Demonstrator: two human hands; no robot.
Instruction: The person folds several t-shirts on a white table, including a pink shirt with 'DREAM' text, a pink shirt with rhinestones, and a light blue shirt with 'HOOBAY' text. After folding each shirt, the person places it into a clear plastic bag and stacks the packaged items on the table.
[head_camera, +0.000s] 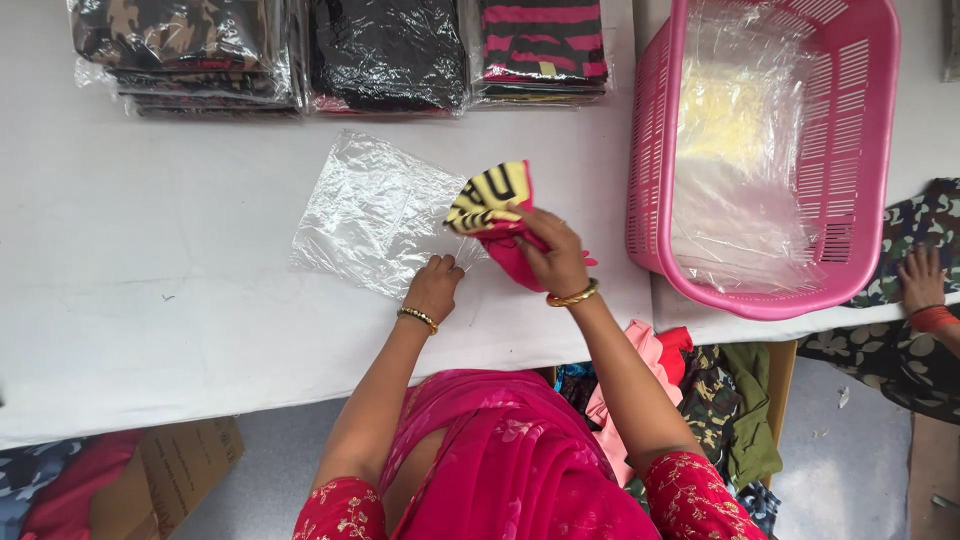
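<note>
A clear plastic bag (370, 212) lies flat on the white table (150, 290). My left hand (434, 286) pinches the bag's near open edge. My right hand (548, 252) grips a folded pink garment with a yellow and black print (490, 198), holding it at the bag's mouth. Both wrists wear gold bangles.
Stacks of bagged garments (200, 50) line the table's far edge. A pink plastic basket (860, 150) with clear bags inside stands at the right. Another person's hand (920, 280) rests on camouflage cloth at far right. Loose clothes (700, 390) hang below the table; a cardboard box (190, 460) sits lower left.
</note>
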